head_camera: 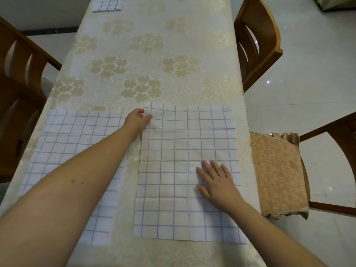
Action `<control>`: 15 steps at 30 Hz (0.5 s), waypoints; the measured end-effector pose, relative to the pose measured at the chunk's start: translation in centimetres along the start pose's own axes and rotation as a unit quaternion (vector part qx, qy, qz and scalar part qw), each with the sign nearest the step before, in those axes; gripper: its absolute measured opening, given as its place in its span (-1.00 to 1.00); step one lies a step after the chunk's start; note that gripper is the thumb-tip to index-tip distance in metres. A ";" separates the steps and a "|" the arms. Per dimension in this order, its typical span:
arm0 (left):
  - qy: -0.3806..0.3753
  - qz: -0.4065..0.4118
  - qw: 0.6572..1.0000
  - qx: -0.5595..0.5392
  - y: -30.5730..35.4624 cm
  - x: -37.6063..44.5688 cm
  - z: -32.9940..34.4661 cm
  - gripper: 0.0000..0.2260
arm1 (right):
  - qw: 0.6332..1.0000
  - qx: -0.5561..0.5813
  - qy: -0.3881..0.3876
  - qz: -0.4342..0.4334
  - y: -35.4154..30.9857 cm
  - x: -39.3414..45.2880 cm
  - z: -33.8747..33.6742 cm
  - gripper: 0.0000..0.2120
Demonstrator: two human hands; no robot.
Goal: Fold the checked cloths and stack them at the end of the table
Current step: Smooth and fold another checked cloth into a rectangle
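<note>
Step in hand: I judge I'm starting the first fold of the right cloth point(185, 170), which lies flat at about 5 o'clock of the table point(154, 54); no fold is made in it yet.
Left hand: my left hand point(137, 120) reaches across to the cloth's far left corner, near 12 o'clock of that cloth, and pinches the corner between thumb and curled fingers.
Right hand: my right hand point(215, 180) lies flat on the same cloth toward its 4 o'clock side, fingers straight and spread, pressing it down and holding nothing.
Other cloth: the left cloth point(77, 141) lies unfolded at about 8 o'clock, just beside the right one, partly under my left forearm.
Stack: one folded cloth point(107, 4) sits at the table's far end, near 11 o'clock; I can't tell how many layers it holds.
Next move: in my view, lift the pinched corner and carry the far edge toward me, keeping the flat palm as an anchor so the grid lines match.
Containers: none in view; only chairs point(258, 41) beside the table.
</note>
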State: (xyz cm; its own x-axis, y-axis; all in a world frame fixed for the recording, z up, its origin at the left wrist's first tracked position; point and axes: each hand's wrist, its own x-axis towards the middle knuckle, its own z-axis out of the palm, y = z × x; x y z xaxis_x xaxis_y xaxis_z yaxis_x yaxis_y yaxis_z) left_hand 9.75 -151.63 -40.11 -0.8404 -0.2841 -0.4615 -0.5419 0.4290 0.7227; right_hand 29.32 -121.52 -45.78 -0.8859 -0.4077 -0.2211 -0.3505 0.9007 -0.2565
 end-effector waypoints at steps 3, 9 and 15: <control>0.005 -0.002 1.000 -0.027 0.4 0.6 0.7 -0.50 | 1.000 0.004 0.008 0.006 -0.3 0.4 -0.2 -0.44; 0.007 0.059 0.998 0.013 1.6 0.9 0.4 -0.64 | 1.000 0.003 0.010 0.027 -0.6 0.7 -0.3 -0.48; -0.030 0.163 0.986 0.009 4.6 -3.7 -1.8 -0.84 | 0.999 0.019 -0.011 0.040 -0.9 0.8 -0.1 -0.44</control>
State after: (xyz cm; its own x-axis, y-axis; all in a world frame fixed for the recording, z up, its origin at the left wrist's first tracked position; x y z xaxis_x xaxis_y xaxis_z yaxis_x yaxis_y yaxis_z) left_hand 10.35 -150.20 -34.15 -0.9684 -0.0775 -0.2372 -0.2433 0.5038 0.8288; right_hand 28.89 -122.68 -45.60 -0.9037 -0.3376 -0.2632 -0.2658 0.9245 -0.2733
